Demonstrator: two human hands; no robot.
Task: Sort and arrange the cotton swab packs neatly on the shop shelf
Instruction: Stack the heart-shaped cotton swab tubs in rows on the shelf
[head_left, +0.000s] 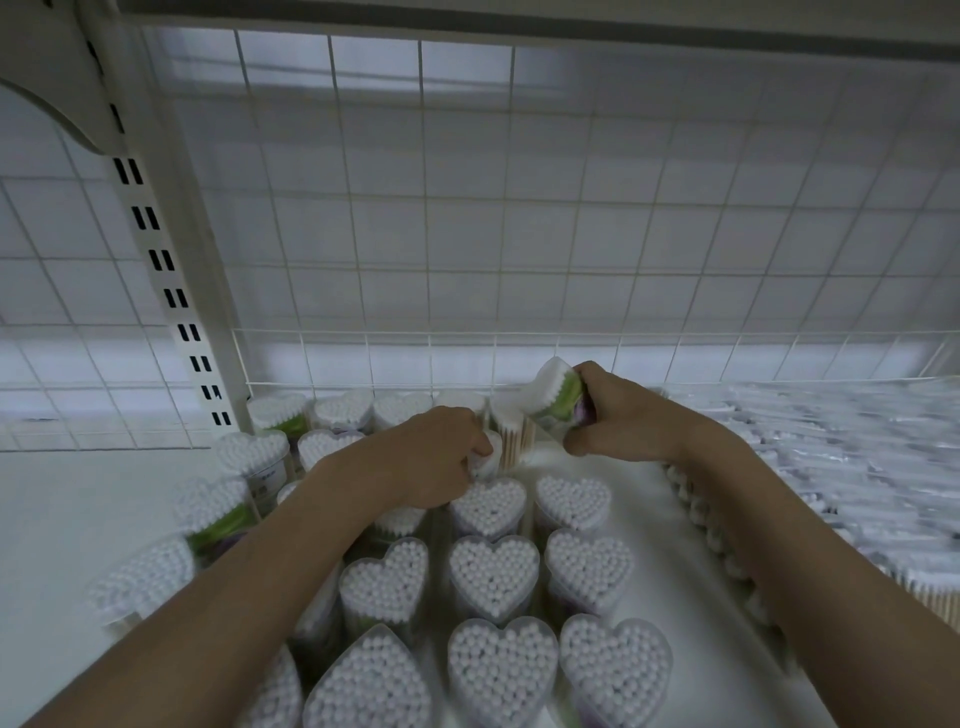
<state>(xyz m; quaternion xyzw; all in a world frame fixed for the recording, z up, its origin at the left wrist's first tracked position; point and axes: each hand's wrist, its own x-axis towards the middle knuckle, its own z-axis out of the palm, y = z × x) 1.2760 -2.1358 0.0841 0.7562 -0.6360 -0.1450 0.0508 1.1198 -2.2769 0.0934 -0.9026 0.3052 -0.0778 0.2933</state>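
Several heart-shaped clear packs of white cotton swabs (492, 576) stand upright in rows on the white shelf (587, 457). My right hand (623, 410) grips one such pack (550, 395) with a green label, tilted on its side above the back row. My left hand (436, 452) curls around another pack (485, 460) standing at the back of the middle rows; most of that pack is hidden by my fingers. Beside it stands a pack (511, 431) showing wooden sticks.
A white wire grid (467, 234) backs the shelf, with a low wire rail (467, 358) along it. A slotted upright post (171, 280) rises at the left. Flat plastic-wrapped packs (841, 457) fill the right side. Bare shelf (67, 519) lies to the left.
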